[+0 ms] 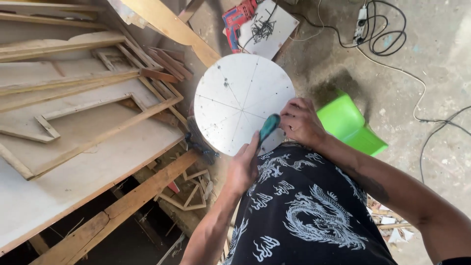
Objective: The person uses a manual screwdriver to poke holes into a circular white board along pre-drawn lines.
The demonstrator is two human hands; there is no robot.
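Shirt: black cloth [304,211] with pale dragon and cloud prints fills the near right, closest to the lens.
Left hand: the left hand [243,167] comes up from the near edge, fingers curled tight round a tool with a teal handle [269,126]; the thumb runs along the grip.
Teal handle: it slants up and to the right over the near rim of the disc; the working end is hidden, so what kind of tool it is cannot be told.
Right hand: the right hand [299,120] lies knuckles up on the near right rim of the disc, fingers bent and bunched together, just beside the handle's far end; whether it pinches anything cannot be told.
Disc: a white round board [235,93] sits in the middle, marked with thin pencil lines crossing at its centre and a few dark specks.
Left side: a pale sheet [73,162] carries loose wooden strips and frames [98,105].
Far: a red power drill [236,19] rests beside a small white panel strewn with dark screws [262,29].
Right: a green plastic stool [351,122] stands on the concrete floor, near the right wrist.
Far right: black cables [387,37] loop on the floor.
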